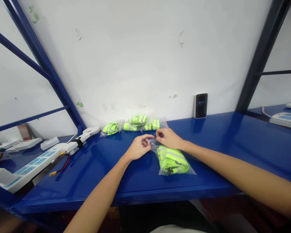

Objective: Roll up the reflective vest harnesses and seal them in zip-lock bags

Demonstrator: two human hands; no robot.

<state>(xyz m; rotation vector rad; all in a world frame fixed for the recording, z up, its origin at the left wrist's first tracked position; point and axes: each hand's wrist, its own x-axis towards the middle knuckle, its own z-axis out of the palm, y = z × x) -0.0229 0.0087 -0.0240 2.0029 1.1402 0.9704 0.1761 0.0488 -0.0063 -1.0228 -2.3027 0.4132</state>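
Note:
A clear zip bag [173,158] lies on the blue table, holding a folded neon-yellow reflective strap or vest with grey stripes [176,157]. Its top edge points away from me, toward the wall. My left hand [138,147] has its fingers curled at the left corner of that edge, thumb and fingers pinching it. Closed on the same edge, a little to the right, is my right hand [168,138], its fingertips bent down on the plastic. The bag's mouth is partly hidden by my fingers.
Several similar filled bags [135,123] are heaped against the wall. A black-screened device [200,105] stands at the back right. To the left are a white power strip [36,166], a small fan [91,130] and a red-black cable with yellow connectors [64,165]. Blue frame posts flank the table.

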